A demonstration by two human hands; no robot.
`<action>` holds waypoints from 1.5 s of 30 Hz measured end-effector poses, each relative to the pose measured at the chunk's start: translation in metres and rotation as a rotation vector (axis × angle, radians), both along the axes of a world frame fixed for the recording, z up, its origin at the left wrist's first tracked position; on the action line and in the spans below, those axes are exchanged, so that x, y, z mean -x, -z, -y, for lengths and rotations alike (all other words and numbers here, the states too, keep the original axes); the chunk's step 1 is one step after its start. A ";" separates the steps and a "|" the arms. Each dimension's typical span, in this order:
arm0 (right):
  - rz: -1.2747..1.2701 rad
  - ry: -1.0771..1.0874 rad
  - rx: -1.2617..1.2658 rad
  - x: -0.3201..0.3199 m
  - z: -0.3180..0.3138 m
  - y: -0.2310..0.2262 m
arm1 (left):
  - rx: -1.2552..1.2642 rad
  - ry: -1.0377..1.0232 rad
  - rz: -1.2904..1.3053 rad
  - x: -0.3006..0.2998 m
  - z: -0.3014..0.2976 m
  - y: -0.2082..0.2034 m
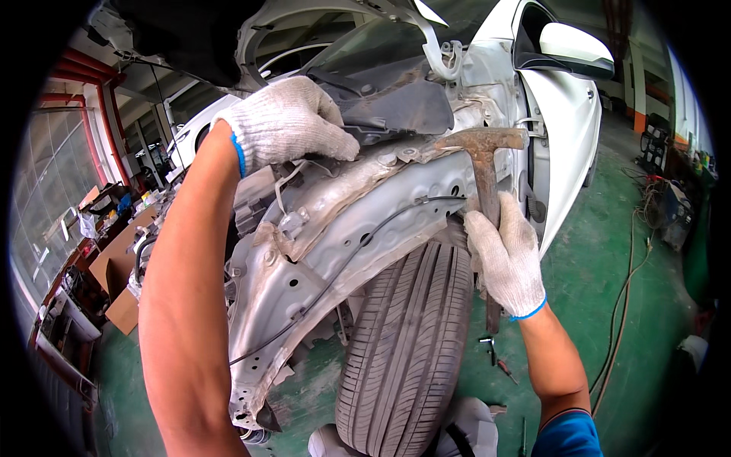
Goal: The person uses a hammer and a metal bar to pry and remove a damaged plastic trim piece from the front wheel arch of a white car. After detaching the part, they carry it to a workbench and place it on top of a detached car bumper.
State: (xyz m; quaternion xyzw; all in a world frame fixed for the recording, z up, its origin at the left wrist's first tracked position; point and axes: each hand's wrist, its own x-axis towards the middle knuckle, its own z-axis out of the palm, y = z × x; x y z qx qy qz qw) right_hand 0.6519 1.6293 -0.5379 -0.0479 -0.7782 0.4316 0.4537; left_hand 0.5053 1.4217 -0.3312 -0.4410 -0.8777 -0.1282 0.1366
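My right hand [506,255], in a white knit glove with a blue cuff, is closed round the handle of a rusty hammer [483,142]. The hammer stands upright, its head over the rear end of the bare inner fender panel [388,206] of a car. My left hand [293,122], gloved the same way, is curled over the panel's upper rail, beside the engine bay. Its fingers are bent in, and whatever they hold, if anything, is hidden. A thin black cable [358,247] runs along the panel's outer face. Below the panel stands the front tire [411,343].
The raised hood [175,38] is at the upper left; the white door [567,152] and side mirror [575,49] are at the right. Small tools [495,356] lie on the green floor. A hose [628,282] trails at the right, and cardboard boxes [122,259] stand at the left.
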 end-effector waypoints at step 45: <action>-0.021 -0.096 -1.140 -0.016 -0.047 -0.043 | 0.028 -0.004 -0.052 -0.010 0.008 0.021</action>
